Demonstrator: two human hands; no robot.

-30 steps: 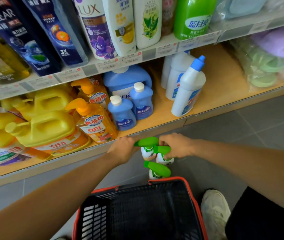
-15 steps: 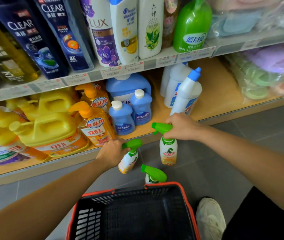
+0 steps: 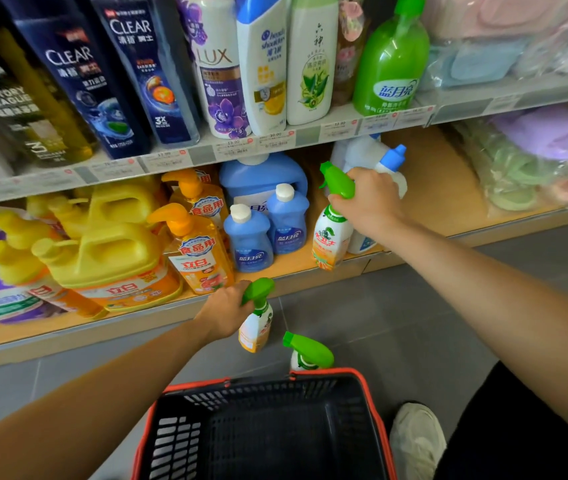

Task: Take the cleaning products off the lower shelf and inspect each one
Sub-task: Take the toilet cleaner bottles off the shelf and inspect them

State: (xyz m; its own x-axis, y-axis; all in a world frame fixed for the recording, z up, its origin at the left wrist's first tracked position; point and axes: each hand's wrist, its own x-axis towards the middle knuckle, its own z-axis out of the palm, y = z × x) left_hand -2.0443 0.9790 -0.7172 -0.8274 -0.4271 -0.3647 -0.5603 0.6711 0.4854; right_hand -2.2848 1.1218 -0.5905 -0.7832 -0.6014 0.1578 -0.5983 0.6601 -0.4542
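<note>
My right hand grips the green trigger of a white and orange spray bottle, held upright at the front edge of the lower shelf. My left hand holds a second spray bottle by its green trigger, below the shelf edge, over the floor. A third spray bottle stands on the floor just behind the basket. On the shelf sit two small blue bottles, a large blue jug, orange pump bottles, yellow jugs and a white bottle with a blue cap, partly hidden by my right hand.
A red and black shopping basket stands on the grey floor right in front of me. My white shoe is to its right. The upper shelf holds shampoo bottles and a green bottle. Bagged goods fill the lower shelf's right end.
My right hand has lifted its spray bottle up and away to the shelf edge. My left hand stays low with its bottle. The two hands were together a second ago and have parted.
</note>
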